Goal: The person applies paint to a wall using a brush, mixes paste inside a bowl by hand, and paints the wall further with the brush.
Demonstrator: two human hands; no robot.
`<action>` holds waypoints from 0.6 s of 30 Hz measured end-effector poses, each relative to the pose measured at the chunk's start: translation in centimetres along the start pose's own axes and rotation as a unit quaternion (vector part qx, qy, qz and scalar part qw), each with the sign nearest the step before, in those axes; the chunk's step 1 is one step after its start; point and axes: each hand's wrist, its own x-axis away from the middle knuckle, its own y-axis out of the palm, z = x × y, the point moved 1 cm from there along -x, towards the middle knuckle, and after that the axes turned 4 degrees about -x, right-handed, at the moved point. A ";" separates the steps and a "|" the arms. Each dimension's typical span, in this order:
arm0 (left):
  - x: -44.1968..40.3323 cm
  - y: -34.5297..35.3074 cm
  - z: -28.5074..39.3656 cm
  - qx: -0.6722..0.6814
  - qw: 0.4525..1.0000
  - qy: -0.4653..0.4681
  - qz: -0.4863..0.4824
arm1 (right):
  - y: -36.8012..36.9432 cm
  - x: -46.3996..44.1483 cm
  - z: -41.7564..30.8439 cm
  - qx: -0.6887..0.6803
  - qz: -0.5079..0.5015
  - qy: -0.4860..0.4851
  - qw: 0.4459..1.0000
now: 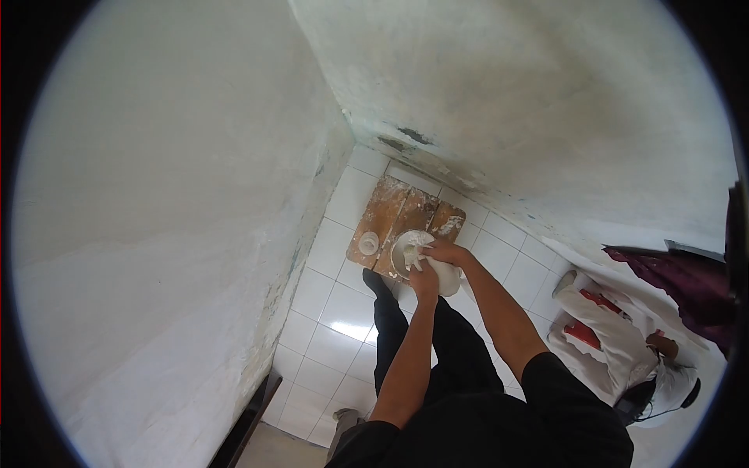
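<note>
- White, soft-looking bag (pixel 446 278): it's between the person's forearms, at the near right side of a round, pale, deep bowl (pixel 394 253), with its gathered end seemingly over the bowl's opening.
- Left hand (pixel 424 281) looks clamped on the near side of the bag's gathered part; right hand (pixel 445 251) looks closed on it from the far right. They're right beside each other, though exact finger placement is too small to tell.
- There's whitish stuff inside the bowl, but can't tell if it's powder or just the bag's end.
- Step in hand, at a guess: managing the bag's mouth over the bowl. Next move probably calls for both hands keeping that mouth inside the rim, no sudden tilting.
- Bowl sits at the near edge of a brown, slatted wooden board (pixel 380 210) dusted with white, so a nudge toward the person could be trouble.
- Small, round, whitish cup (pixel 369 243) stands left of the bowl, untouched.
</note>
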 end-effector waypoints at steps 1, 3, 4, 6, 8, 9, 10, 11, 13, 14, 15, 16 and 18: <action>-0.2 0.1 -0.4 0.017 1.000 -0.024 -0.006 | 0.1 0.0 0.0 -0.011 0.002 -0.007 1.000; -0.6 0.4 -0.9 0.006 1.000 -0.008 -0.003 | 0.0 0.0 -0.2 0.014 0.007 -0.014 1.000; -0.5 0.2 -0.8 -0.006 1.000 0.009 0.000 | 0.0 0.1 -0.5 0.037 0.013 -0.021 0.999; 0.0 0.2 -0.6 0.002 1.000 0.010 0.002 | -0.3 0.2 -1.2 0.101 0.013 -0.019 0.995; 0.1 0.2 -0.6 0.010 1.000 0.012 0.004 | -0.3 0.1 -1.3 0.164 0.014 -0.017 0.986; 0.1 0.2 -0.5 0.002 1.000 0.015 0.005 | -0.3 0.2 -1.4 0.161 0.020 -0.036 0.986; 0.0 0.2 -0.7 -0.006 1.000 0.017 0.007 | -0.3 0.2 -1.6 0.158 0.026 -0.055 0.986; -0.2 0.3 -1.0 -0.007 1.000 0.016 0.007 | -0.3 0.3 -1.7 0.158 0.025 -0.055 0.986; -0.4 0.4 -1.1 0.001 1.000 0.024 -0.001 | -0.4 0.3 -1.4 0.141 0.023 -0.054 0.988; -0.3 0.3 -1.0 0.000 1.000 0.024 -0.001 | -0.3 0.0 -1.0 0.141 0.023 -0.054 0.988; -0.1 0.3 -0.9 0.002 1.000 0.029 0.002 | -0.2 -0.4 -0.8 0.165 0.031 -0.061 0.984; -0.1 0.3 -0.8 0.004 0.999 0.034 0.003 | -0.2 -0.4 -0.9 0.188 0.039 -0.069 0.979; -0.2 0.3 -0.6 -0.016 0.999 0.045 0.004 | -0.4 -0.3 -1.0 0.183 0.036 -0.067 0.980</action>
